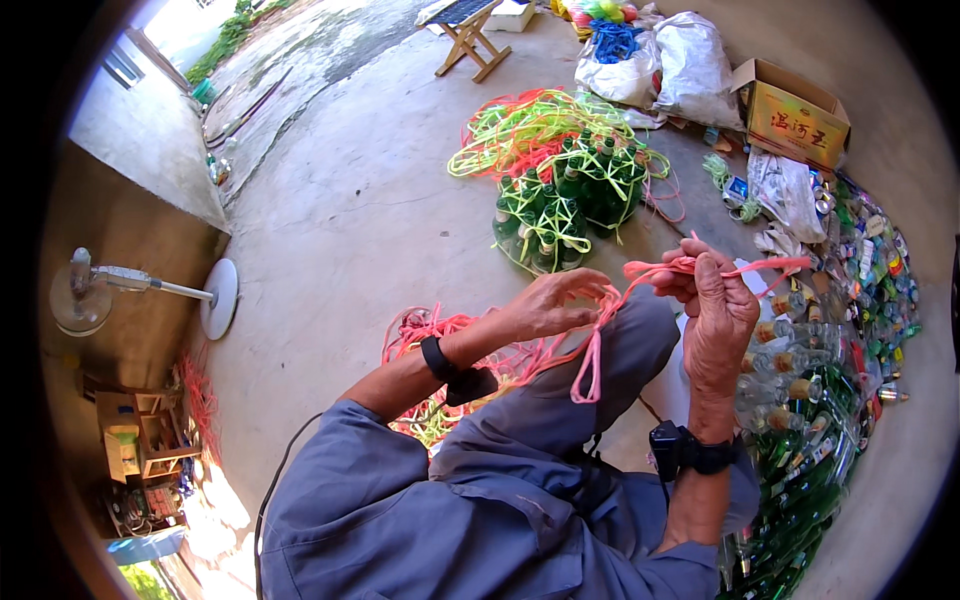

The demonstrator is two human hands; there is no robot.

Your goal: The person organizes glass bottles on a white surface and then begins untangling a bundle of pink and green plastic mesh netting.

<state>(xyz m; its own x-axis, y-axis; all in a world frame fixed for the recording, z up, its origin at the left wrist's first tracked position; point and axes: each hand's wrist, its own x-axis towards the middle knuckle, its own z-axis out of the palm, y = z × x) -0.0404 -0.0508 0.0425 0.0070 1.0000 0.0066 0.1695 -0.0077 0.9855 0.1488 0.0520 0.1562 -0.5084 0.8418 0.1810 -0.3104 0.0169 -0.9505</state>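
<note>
Over my raised knee, my right hand (pixel 716 312) pinches a bundle of pink plastic straps (pixel 645 268) between thumb and fingers. A loose end sticks out to the right of that hand. My left hand (pixel 558 303) has its fingers curled at the same straps, which pass by its fingertips and drop into a hanging loop (pixel 588 375). Below my left forearm, a tangled heap of pink and yellow straps (pixel 420 325) lies on the floor. Ahead of my hands stand green glass bottles (pixel 545 215) bundled in yellow-green strap netting.
Many loose glass bottles (pixel 800 480) lie along my right side. At the back right are white sacks (pixel 695 65) and a yellow cardboard box (pixel 795 118). A small folding stool (pixel 470 40) stands far ahead. On the left is a white pedestal fan (pixel 220 298).
</note>
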